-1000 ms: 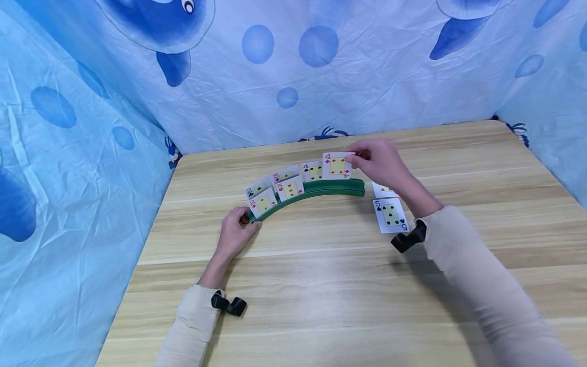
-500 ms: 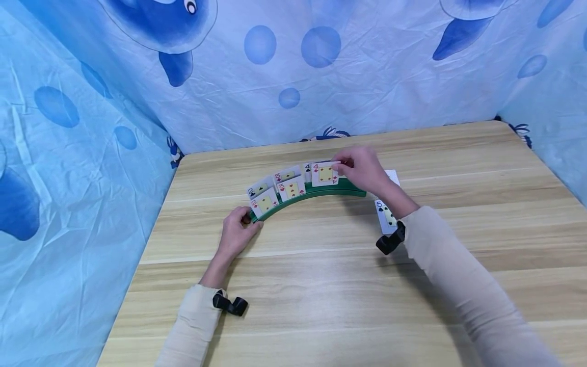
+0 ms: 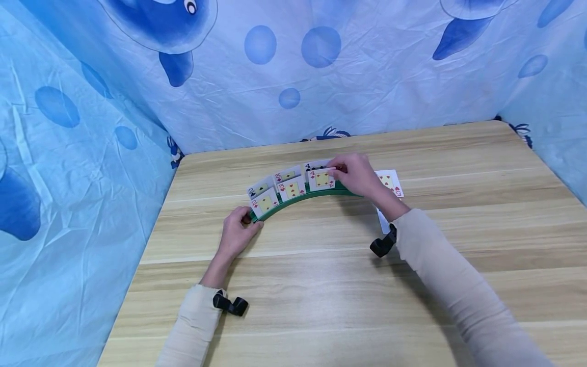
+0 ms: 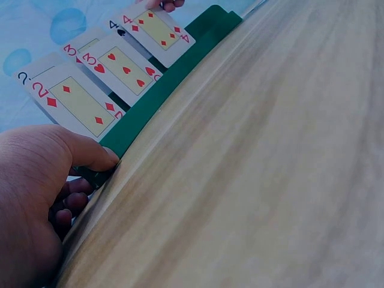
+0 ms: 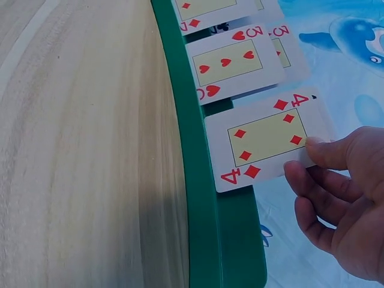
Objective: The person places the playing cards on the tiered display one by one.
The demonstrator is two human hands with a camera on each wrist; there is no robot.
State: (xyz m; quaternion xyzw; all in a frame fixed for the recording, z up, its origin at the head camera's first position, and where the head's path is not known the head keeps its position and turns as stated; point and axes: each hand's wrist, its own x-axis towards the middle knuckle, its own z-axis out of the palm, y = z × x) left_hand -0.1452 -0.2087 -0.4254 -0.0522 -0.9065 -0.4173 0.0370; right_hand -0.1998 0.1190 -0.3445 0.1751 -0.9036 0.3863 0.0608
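My left hand [image 3: 235, 232] grips the left end of a curved green card holder [image 4: 162, 102], thumb along its front. Between thumb and finger, my right hand [image 3: 356, 174] pinches the four of diamonds [image 5: 264, 141] by its upper right corner. That card's lower edge meets the holder's front row. Behind it stands the four of spades [image 3: 316, 163], partly covered. The front row also carries the two of diamonds [image 4: 81, 108] and the three of hearts [image 5: 240, 63]. A black two and a red three lean behind those, mostly covered.
A red five [image 3: 389, 179] lies on the wooden table [image 3: 312, 275] right of the holder. Below it, the five of spades [image 3: 382, 223] is mostly hidden under my right forearm. A blue patterned cloth [image 3: 293, 76] hangs behind the table.
My right hand has moved left and down with the four of diamonds, from right of the four of spades to the front of it. The left hand keeps its grip on the holder.
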